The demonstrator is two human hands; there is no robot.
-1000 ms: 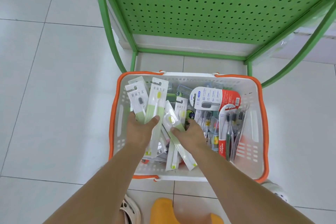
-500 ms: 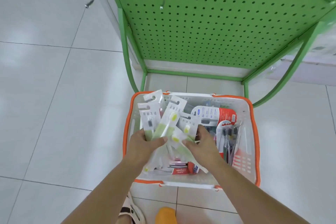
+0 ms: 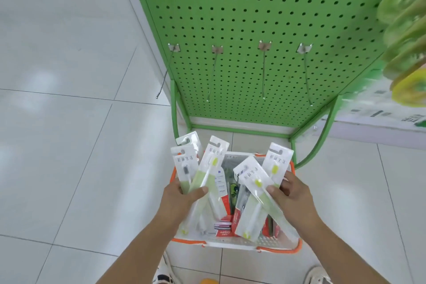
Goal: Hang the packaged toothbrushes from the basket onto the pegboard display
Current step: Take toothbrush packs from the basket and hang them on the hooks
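The task is at its beginning, as far as one can judge. On the green pegboard there is a row of four metal hooks, and all four are bare: no toothbrush package hangs on them yet. At the far right edge some yellow-green goods hang, blurred, and I cannot tell what they are.

Both hands are above the basket, which stands on the floor just near the foot of the pegboard frame. The left hand grips a small fan of packaged toothbrushes, about three, with the thumb pressed over the front package. The right hand pinches two more packages between thumb and fingers. All these packages stand with their hanging holes upward, toward the hooks.

Inside the basket more packages remain, among them red toothpaste boxes at the near side.

So the picking is done for one handful; the hanging itself is all left. Probably each package must be slid onto a hook one by one, and then the basket needs more visits.
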